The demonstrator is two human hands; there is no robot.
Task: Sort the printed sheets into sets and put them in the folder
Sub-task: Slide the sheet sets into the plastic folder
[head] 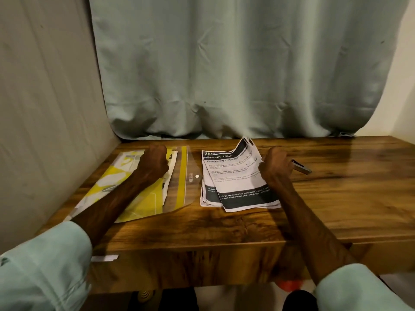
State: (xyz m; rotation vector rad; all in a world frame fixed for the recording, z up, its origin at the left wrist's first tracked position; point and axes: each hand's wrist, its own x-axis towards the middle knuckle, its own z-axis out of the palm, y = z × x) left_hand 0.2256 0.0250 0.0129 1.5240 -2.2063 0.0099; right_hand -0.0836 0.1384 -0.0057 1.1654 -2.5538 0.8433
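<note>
Both hands are curled, their grips hidden: the left hand (155, 162) rests on the clear, likely slippery folder (180, 189), the right hand (276, 164) beside the light, floppy printed sheets (235, 178). They look best pinched at a corner.

1. Wooden table (224, 223), dark grain, under both grips.
2. Metal stapler (302, 167), sticks out just right of the right hand (275, 163); held or not, unclear.
3. Pale green curtain (235, 75), hangs beyond both grips.
4. Beige panel (33, 108), left of the left hand (153, 161).
5. Orange-red object (289, 285), below table, blurred.
</note>
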